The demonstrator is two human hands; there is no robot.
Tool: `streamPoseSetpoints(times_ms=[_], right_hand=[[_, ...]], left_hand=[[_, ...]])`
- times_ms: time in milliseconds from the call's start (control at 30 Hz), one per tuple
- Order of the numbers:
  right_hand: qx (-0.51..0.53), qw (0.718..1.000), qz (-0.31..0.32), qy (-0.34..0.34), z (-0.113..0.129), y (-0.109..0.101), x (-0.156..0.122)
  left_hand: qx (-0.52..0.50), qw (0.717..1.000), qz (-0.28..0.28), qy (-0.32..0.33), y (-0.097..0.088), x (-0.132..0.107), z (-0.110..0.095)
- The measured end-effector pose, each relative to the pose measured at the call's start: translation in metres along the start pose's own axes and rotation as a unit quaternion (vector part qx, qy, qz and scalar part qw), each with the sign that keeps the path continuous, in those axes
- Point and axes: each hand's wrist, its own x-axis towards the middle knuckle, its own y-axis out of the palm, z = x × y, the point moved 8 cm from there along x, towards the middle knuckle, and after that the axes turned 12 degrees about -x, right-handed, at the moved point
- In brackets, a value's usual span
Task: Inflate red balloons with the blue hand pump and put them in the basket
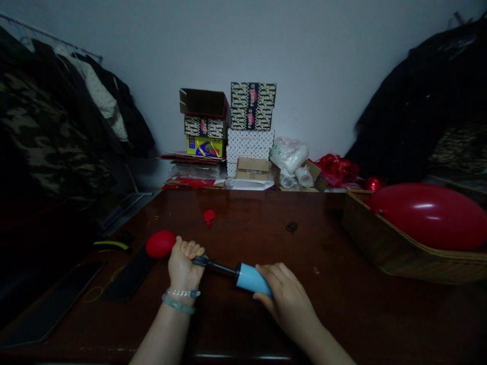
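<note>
A small, partly inflated red balloon (161, 244) bulges out on the left side of my left hand (186, 258). That hand is closed around the balloon's neck and the black end of a hand balloon pump (253, 279); the exact join is hidden by my fingers. Between my hands, the pump's thin black rod shows, leading into its light blue barrel. My right hand (287, 299) is wrapped around the barrel. On the table (243, 218) beyond my hands lies a flat, uninflated red balloon (209, 217).
At the right, a woven basket (365, 243) holds a large inflated red balloon (426, 215). Dark flat slabs (57, 304), a yellow-green strip (111, 245) and a black tangled bit (291, 227) lie on the table. Boxes (251, 144) stack by the wall; clothes hang on both sides.
</note>
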Motion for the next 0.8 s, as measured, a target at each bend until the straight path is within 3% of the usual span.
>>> streamPoseSetpoints(times_ms=[167,467,800], right_hand=[[-0.001,1.0,-0.029,0.009,0.004,0.001,-0.004],[0.006,0.999,-0.017,0.041,0.012,0.006,-0.006],[0.01,1.0,-0.026,0.007,0.009,0.006,-0.005]], left_hand=[[0.004,1.0,0.005,-0.008,-0.003,-0.006,0.015],[-0.002,0.998,0.009,-0.058,-0.01,-0.02,0.051],[0.017,1.0,0.003,-0.017,0.001,-0.012,0.018]])
